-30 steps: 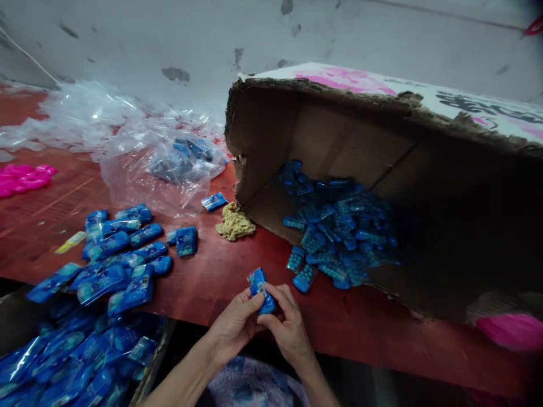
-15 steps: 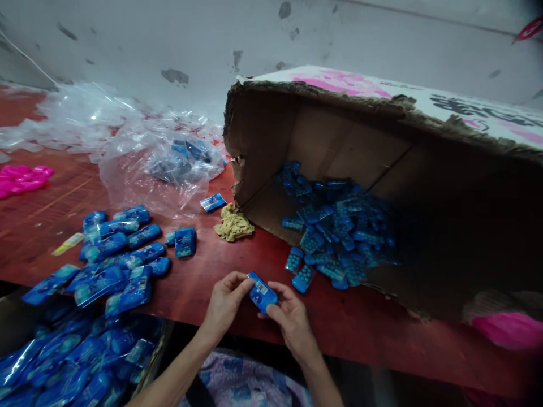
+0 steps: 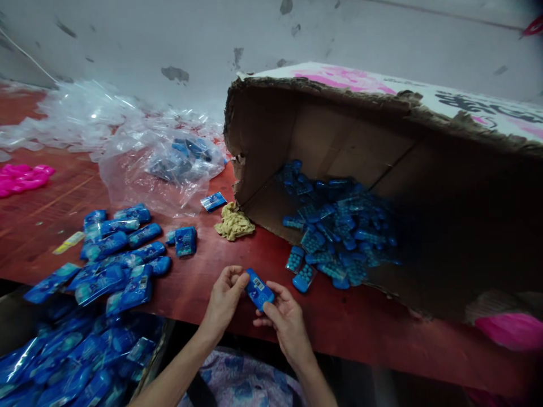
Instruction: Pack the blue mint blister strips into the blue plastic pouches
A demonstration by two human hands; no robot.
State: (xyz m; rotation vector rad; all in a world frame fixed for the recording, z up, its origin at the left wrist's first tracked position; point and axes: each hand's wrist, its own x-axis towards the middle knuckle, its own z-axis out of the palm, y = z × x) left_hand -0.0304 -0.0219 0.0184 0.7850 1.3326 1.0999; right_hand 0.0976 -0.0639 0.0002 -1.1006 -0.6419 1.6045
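A small blue candy box [image 3: 258, 289] with a white barcode label is held at a slant over the front of the table. My right hand [image 3: 285, 317] grips its lower right end, thumb on top and some fingers showing beneath. At the upper left corner, my left hand [image 3: 224, 297] has its thumb and bent fingers closed against the box edge. Just beyond the right hand lie candy boxes with blue balls showing [image 3: 304, 277], spilling from a cardboard box [image 3: 263, 135] lying on its side. To the left is a group of blue wrapped boxes [image 3: 106, 247].
A crumpled yellow cloth [image 3: 234, 222] and a flat blue sleeve [image 3: 213, 202] lie by the cardboard box. Behind the wrapped boxes is a clear plastic bag [image 3: 127, 181]. Below the red table's [image 3: 203, 294] edge, a container holds many blue packs [image 3: 72, 362]. Pink pieces [image 3: 25, 180] sit far left.
The candy box has shifted slightly left and tilted more steeply. My right hand's lower fingers have spread out beneath it, and my left fingers have curled back a little.
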